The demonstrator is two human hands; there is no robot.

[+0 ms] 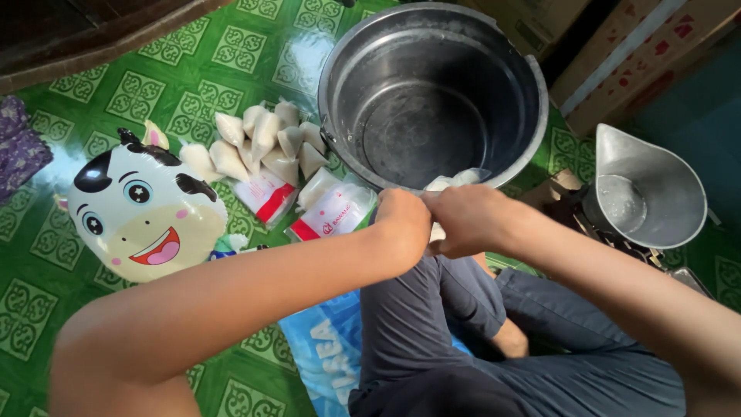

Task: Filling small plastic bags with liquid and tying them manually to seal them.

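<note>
Floor (46, 309): green patterned tiles; you sit on it, legs in dark trousers. Large dark metal pot (432, 93) stands straight ahead, just beyond both hands, apparently empty. Metal scoop w/ funnel-shaped lip (644, 193) lies to your right, well apart from the pot. Cow-face balloon (143, 208) lies to your left. Pile of small filled white bags (258, 143) sits betw. balloon and pot, w/ two flat red-and-white packets (332, 212) nearer you. Your left hand (401, 224) and right hand (467, 220) meet at the pot's near rim, both grips pressed shut on one small clear bag of white stuff (455, 179). The bag stands up and away from the fists, toward the pot, long axis roughly upright; its lower part is hidden. Neither hand is nearer; they touch.
</note>
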